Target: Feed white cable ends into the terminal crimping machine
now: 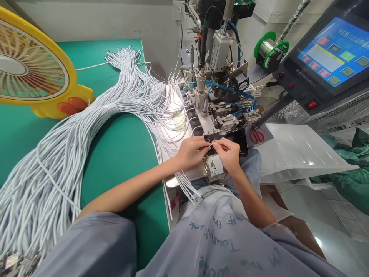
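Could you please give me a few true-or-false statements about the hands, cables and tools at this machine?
1. Both hands meet at the machine's front edge, the left hand and right hand pinching a cable end. True.
2. The scissors have blue handles. False: they are red.
3. The bundle of white cables lies on a green mat. True.
4. The touchscreen is dark. False: it is lit blue.
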Demonstrator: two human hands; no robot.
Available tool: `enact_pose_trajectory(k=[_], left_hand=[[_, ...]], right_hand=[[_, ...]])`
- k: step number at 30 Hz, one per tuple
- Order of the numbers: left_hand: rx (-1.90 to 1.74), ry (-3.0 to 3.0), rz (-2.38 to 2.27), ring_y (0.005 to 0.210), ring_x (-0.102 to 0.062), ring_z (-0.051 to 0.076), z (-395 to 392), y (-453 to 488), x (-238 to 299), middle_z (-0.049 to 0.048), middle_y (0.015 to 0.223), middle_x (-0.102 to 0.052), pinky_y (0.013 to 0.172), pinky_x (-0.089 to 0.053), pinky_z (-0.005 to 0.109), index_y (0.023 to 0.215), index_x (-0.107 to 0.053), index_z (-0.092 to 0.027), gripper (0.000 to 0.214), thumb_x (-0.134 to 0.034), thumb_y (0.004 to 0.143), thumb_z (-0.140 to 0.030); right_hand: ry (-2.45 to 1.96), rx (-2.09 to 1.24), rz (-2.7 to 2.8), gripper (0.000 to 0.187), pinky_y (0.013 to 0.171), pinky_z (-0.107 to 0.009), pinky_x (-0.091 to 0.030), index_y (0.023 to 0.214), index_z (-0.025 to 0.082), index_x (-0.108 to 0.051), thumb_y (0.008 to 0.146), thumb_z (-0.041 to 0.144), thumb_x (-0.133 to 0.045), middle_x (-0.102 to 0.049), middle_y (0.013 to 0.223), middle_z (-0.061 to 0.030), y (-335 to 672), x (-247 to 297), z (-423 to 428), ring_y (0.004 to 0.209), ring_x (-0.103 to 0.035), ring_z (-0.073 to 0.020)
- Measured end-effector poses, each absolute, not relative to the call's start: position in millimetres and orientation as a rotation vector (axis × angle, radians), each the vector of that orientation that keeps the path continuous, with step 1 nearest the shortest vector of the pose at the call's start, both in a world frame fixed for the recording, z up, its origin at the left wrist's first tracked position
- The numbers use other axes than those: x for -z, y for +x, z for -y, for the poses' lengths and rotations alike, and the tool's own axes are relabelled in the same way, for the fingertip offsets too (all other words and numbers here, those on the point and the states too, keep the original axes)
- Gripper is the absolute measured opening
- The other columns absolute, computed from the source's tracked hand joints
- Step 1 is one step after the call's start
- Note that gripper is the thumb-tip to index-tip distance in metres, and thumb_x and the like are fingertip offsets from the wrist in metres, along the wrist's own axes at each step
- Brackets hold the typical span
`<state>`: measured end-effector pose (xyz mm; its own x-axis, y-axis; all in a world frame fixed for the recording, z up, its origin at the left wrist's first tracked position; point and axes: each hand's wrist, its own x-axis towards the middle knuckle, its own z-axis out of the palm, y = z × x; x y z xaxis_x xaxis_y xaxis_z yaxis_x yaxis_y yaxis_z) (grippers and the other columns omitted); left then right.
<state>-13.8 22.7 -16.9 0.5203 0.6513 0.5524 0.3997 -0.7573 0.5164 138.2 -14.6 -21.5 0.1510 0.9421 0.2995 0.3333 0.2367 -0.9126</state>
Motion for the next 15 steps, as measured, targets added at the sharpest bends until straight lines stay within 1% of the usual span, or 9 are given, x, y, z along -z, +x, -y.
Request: enact_pose_trajectory(k=[3, 5, 7, 11, 15], left_hand=[[-1.15, 2.719, -0.864, 0.058, -0.046, 0.012, -24, -15, 19, 0.0021, 0.062, -0.057, 0.051, -0.033, 0.025, 0.076, -0.065, -0.016, 0.021, -0.048, 0.088, -0.018], [-1.156, 2.856, -0.83, 0.058, -0.043, 0.013, -25, -16, 21, 0.003, 0.062, -0.056, 0.051, -0.032, 0.026, 0.073, -0.064, -0.016, 0.024, -0.045, 0.089, -0.016], [-1.149, 2.874, -0.837, 0.058, -0.042, 0.013, -25, -16, 23, 0.0033, 0.062, -0.056, 0.051, -0.032, 0.026, 0.072, -0.063, -0.016, 0.026, -0.044, 0.089, -0.015], [-1.159, 2.639, -0.894, 0.059, -0.046, 0.012, -24, -15, 24, 0.0017, 0.061, -0.057, 0.052, -0.035, 0.024, 0.076, -0.066, -0.016, 0.02, -0.051, 0.087, -0.019], [-1.094, 2.299, -0.828, 0.055, -0.05, 0.009, -25, -13, 23, -0.0007, 0.059, -0.058, 0.051, -0.037, 0.021, 0.077, -0.068, -0.016, 0.015, -0.056, 0.085, -0.021]], right_hand=[[-1.386, -0.666, 1.506, 0.025, 0.049, -0.024, -0.028, 0.057, 0.015, -0.06, 0.079, 0.026, -0.055, -0.037, 0.052, 0.0035, 142, 13, 15, 0.05, -0.032, -0.0081], [-1.441, -0.685, 1.555, 0.025, 0.048, -0.024, -0.027, 0.054, 0.015, -0.057, 0.078, 0.024, -0.055, -0.035, 0.051, 0.004, 144, 9, 15, 0.049, -0.031, -0.0078], [-1.463, -0.706, 1.565, 0.025, 0.048, -0.024, -0.026, 0.053, 0.015, -0.057, 0.077, 0.023, -0.054, -0.035, 0.05, 0.0041, 145, 8, 15, 0.049, -0.031, -0.0077], [-1.381, -0.677, 1.489, 0.024, 0.048, -0.024, -0.027, 0.058, 0.015, -0.063, 0.078, 0.026, -0.056, -0.037, 0.052, 0.0035, 142, 16, 13, 0.049, -0.033, -0.0083], [-1.276, -0.762, 1.339, 0.018, 0.049, -0.024, -0.031, 0.07, 0.016, -0.071, 0.076, 0.029, -0.059, -0.045, 0.056, 0.0023, 139, 25, 11, 0.052, -0.039, -0.0095]])
